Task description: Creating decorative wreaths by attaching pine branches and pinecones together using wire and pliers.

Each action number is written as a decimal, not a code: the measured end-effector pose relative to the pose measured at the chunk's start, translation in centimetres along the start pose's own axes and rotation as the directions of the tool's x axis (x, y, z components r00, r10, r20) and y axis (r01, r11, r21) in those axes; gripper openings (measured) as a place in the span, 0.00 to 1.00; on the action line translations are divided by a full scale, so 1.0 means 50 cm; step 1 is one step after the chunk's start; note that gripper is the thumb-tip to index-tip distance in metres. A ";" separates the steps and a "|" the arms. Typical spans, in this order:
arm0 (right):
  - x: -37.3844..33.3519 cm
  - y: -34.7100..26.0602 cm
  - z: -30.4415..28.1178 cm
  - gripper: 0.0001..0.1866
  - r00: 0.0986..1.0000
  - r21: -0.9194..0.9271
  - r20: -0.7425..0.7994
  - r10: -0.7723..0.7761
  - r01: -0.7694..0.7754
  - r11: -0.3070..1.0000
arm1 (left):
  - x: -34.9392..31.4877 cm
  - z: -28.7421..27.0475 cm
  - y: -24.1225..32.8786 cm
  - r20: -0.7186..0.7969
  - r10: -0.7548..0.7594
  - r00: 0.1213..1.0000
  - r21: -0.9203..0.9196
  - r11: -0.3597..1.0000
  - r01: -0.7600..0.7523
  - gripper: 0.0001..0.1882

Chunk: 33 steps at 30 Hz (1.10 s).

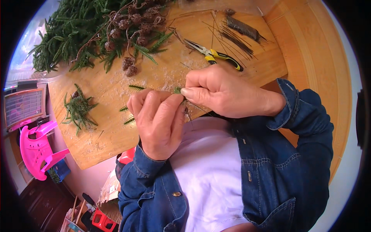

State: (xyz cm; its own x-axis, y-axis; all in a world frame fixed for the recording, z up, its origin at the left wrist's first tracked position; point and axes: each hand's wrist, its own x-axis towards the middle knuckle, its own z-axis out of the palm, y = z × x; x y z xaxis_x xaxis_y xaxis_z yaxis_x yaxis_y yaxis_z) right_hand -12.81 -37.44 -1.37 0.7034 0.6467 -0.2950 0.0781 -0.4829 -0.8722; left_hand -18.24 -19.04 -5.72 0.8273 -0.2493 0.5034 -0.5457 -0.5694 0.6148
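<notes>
My left hand (156, 121) is closed around a green evergreen sprig (137, 87), whose needle tips stick out to its left. Close against it, my right hand (228, 92) pinches with thumb and forefinger at the sprig's stem end. Thin dark strands show below the fingertips; whether they are wire or stem I cannot tell. Just beyond my right hand lie long-nose pliers (212, 54) with yellow and black handles. A small tied-looking bunch of evergreen (78, 108) rests on the wooden table (112, 141), left of my left hand.
A large heap of evergreen branches (73, 34) covers the far left of the table, with brown cones (123, 24) on stems beside it. Thin dark wires (237, 43) and a dark wrapped bundle (242, 28) lie far right. A pink plastic chair (36, 150) stands off the left edge.
</notes>
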 end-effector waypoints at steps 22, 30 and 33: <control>0.004 0.008 -0.034 0.06 0.671 -0.615 0.218 -0.708 0.658 0.435 | 0.018 -0.022 -0.014 0.180 -0.040 0.983 -0.358 0.928 0.104 0.10; -0.019 0.011 -0.012 0.08 0.973 0.008 -0.039 -0.228 0.228 0.974 | 0.017 -0.019 -0.004 0.057 -0.013 0.998 -0.176 0.984 0.023 0.09; -0.008 0.025 -0.021 0.09 0.773 -0.392 -0.194 -0.605 0.504 0.770 | 0.015 -0.026 -0.021 0.111 -0.062 0.992 -0.311 0.946 0.094 0.09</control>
State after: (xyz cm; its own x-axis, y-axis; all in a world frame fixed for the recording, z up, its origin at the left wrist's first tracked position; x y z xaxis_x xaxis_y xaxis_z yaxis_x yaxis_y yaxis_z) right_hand -12.25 -38.91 -1.94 0.6329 0.6774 0.3750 0.6917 -0.2769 -0.6670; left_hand -17.23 -17.63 -5.21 0.8691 -0.2991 0.3941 -0.4801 -0.3182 0.8174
